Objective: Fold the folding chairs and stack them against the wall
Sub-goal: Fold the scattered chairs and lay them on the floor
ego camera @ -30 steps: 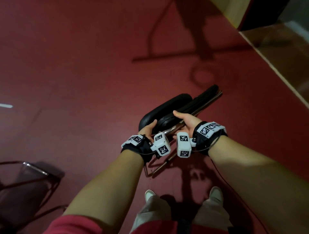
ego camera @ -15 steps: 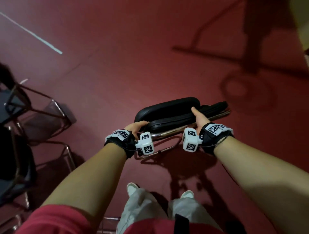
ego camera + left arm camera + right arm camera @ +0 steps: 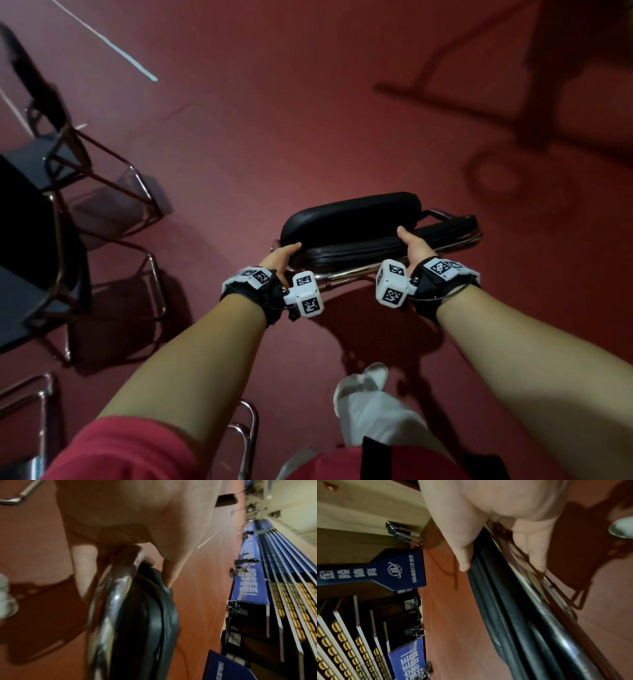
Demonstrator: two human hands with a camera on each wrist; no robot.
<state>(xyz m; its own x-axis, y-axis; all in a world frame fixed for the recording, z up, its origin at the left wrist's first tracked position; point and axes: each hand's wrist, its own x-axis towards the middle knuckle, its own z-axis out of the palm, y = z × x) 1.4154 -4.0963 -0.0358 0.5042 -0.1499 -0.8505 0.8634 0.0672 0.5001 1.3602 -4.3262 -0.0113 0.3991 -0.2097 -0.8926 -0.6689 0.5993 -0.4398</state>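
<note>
Hands (image 3: 346,255) grip folded chair (image 3: 356,216), arms extended forward.

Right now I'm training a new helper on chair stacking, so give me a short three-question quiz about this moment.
1. True or false: both hands grip the folded chair.
2. Which hand holds the end nearer the unfolded chairs? A left hand B right hand
3. Fill in: the floor is ___ in colour.

Key: 1 true; 2 A; 3 red.
</note>
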